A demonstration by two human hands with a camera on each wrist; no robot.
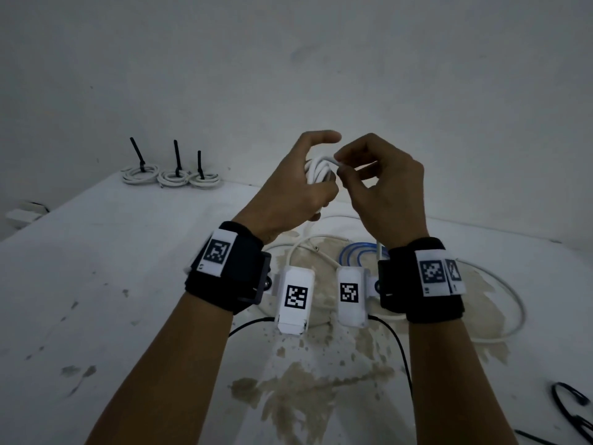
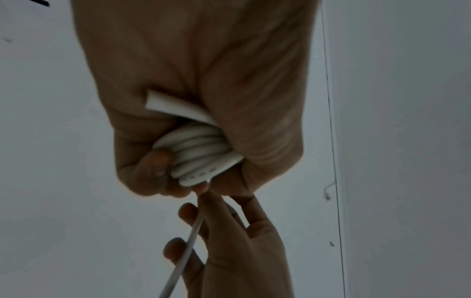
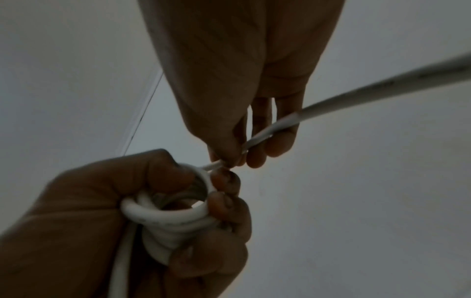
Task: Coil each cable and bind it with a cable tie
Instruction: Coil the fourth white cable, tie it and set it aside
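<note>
My left hand (image 1: 308,181) is raised over the table and grips a small coil of white cable (image 1: 316,170) with several loops; the coil (image 2: 201,155) shows between its curled fingers in the left wrist view, and again as the coil (image 3: 175,219) in the right wrist view. Right beside it, my right hand (image 1: 356,175) pinches the free run of the same white cable (image 3: 280,123) between thumb and fingers, close to the coil's top. The rest of this cable (image 1: 500,303) trails down onto the table.
Three white coils bound with black ties (image 1: 171,176) lie at the table's far left corner. A blue cable loop (image 1: 356,255) lies under my wrists. Black cable ties (image 1: 574,409) lie at the right front. The white table (image 1: 112,284) is stained brown in the middle.
</note>
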